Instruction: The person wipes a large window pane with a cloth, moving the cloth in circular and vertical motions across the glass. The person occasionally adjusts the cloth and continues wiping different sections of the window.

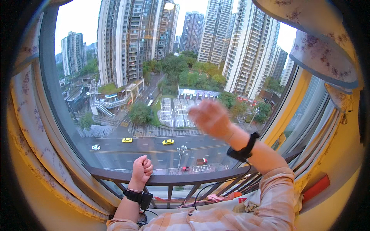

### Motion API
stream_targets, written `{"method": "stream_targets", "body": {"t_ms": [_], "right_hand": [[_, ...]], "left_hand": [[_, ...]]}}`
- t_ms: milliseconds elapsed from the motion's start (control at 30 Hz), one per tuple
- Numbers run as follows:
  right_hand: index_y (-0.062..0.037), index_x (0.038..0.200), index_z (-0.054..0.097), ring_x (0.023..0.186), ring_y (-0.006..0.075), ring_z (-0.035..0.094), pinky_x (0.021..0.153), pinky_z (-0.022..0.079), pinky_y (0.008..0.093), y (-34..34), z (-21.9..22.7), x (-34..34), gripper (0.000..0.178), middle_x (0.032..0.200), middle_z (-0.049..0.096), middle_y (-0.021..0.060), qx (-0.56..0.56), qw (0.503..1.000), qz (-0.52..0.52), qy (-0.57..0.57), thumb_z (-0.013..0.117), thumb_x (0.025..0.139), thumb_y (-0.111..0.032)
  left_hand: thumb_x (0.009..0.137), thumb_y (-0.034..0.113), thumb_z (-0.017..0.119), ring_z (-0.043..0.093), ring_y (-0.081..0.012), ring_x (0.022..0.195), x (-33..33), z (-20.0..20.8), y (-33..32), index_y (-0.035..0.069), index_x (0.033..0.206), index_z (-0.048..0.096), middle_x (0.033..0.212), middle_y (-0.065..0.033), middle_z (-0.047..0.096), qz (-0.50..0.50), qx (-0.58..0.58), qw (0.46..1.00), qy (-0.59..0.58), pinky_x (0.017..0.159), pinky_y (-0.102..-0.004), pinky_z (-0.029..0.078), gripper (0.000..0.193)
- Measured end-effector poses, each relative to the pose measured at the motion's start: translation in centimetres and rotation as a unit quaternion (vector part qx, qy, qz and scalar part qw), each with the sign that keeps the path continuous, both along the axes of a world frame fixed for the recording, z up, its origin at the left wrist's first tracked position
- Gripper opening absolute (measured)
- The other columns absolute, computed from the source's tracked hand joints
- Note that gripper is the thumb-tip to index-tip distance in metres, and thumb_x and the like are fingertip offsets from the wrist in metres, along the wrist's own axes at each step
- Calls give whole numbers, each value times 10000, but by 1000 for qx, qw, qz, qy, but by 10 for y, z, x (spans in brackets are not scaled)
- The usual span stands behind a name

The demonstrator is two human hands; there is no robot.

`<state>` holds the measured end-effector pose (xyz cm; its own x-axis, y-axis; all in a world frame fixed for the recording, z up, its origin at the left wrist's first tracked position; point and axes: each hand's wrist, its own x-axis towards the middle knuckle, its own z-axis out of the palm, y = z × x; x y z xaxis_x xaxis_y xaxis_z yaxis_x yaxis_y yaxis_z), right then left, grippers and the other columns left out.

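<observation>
My left hand [142,168] is closed in a fist just above the dark metal railing [192,178], with nothing showing in it. A black strap with a small dark device [144,199] circles that wrist. Raised higher and farther right, my right hand [211,119] is in front of the large window [162,152]. Motion smears its fingers, so I cannot tell whether it holds something or touches the glass. Another black wristband [244,149] with a device sits on the right wrist.
Patterned curtains hang at the left [36,127] and right [323,57]. Behind the railing lie pink items [217,198] and a dark cable [202,192]. A red flat object [316,188] is at the right. Beyond the glass are a road, cars and tall buildings.
</observation>
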<state>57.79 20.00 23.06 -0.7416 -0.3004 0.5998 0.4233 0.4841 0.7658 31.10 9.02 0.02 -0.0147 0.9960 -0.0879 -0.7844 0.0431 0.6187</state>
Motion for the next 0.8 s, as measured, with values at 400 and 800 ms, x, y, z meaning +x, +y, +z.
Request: {"method": "stream_targets", "body": {"t_ms": [400, 800], "right_hand": [[-158, 920, 676, 760, 161, 637, 583, 515, 297, 41, 225, 6, 95, 932, 687, 17, 72, 934, 23, 348, 684, 833, -196], [-96, 1000, 633, 856, 204, 640, 740, 513, 336, 56, 260, -20, 164, 1000, 663, 62, -38, 960, 55, 272, 639, 850, -162]], "left_hand": [[979, 227, 413, 240, -74, 376, 0, 0, 2, 149, 588, 324, 494, 37, 267, -10, 0, 1000, 8, 337, -216, 180, 409], [976, 209, 437, 241, -73, 398, 1, 0, -1, 129, 642, 366, 510, 28, 276, -11, 2, 1000, -8, 358, -219, 179, 351]]}}
